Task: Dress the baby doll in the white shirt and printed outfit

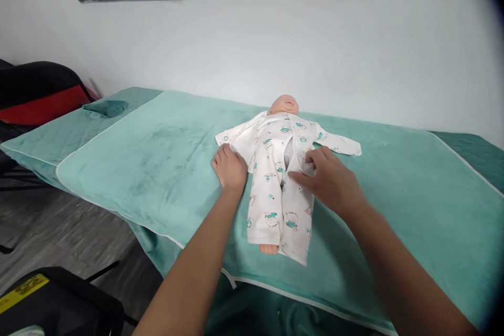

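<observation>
Right hand [334, 179] is at the open front of the white printed garment [270, 189], thumb and fingers parted; whether it pinches cloth cannot be told; the left hand [230, 169] rests by one sleeve, fingers loosely bent, its grip likewise unclear; the doll [282, 105] lies dressed on the green bed cover [177, 152], head toward the wall [236, 47].

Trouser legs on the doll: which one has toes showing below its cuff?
The trouser leg on the left hand's side. Toes show below its cuff, while none can be seen below the other trouser leg.
</observation>
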Demonstrator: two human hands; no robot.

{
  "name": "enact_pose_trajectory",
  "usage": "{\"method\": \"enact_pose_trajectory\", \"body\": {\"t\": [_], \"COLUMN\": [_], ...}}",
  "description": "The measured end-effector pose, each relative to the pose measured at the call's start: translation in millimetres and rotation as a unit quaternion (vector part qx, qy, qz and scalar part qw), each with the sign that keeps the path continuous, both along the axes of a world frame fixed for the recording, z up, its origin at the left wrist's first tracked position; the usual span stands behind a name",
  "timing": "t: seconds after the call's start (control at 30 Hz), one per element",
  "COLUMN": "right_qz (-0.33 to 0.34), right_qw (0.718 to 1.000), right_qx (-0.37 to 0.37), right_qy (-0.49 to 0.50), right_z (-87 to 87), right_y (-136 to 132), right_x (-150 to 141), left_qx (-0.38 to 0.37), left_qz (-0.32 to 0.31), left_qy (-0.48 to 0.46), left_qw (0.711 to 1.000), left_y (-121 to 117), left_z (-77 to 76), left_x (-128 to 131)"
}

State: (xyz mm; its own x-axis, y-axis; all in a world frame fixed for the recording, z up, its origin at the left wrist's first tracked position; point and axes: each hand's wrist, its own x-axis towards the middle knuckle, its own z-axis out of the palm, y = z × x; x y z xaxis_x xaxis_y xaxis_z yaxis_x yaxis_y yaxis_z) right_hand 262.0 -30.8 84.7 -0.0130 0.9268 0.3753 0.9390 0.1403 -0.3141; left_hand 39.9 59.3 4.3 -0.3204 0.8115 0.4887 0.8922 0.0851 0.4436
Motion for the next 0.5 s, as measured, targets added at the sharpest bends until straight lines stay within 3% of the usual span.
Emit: {"method": "enact_pose_trajectory", "body": {"t": [0.1, 0.2, 0.3, 0.43, 0.5], "right_qz": [-0.026, -0.004, 0.032, 0.128, 0.157], "right_qw": [0.999, 0.998, 0.992, 0.991, 0.987], "right_qx": [-0.004, 0.064, 0.119, 0.023, -0.022], "right_qy": [-0.034, -0.023, -0.010, -0.020, 0.034], "right_z": [-5.9, -5.4, 6.0, 28.0, 37.3], "right_y": [-3.8, -0.5, 6.1, 17.4, 27.1], "right_x": [-3.8, -10.8, -19.3, -24.6, -22.3], "left_qx": [-0.010, -0.024, -0.031, -0.021, -0.015], "left_qz": [0.013, 0.018, 0.015, 0.010, 0.004], "left_qy": [0.015, 0.020, 0.022, 0.020, 0.017], "left_qw": [1.000, 0.999, 0.999, 1.000, 1.000], "left_y": [4.4, 7.0, 7.4, 6.7, 6.5], "left_z": [0.2, 1.7, 3.1, 2.5, 1.5], "left_x": [0.4, 0.7, 1.0, 0.9, 0.4]}}
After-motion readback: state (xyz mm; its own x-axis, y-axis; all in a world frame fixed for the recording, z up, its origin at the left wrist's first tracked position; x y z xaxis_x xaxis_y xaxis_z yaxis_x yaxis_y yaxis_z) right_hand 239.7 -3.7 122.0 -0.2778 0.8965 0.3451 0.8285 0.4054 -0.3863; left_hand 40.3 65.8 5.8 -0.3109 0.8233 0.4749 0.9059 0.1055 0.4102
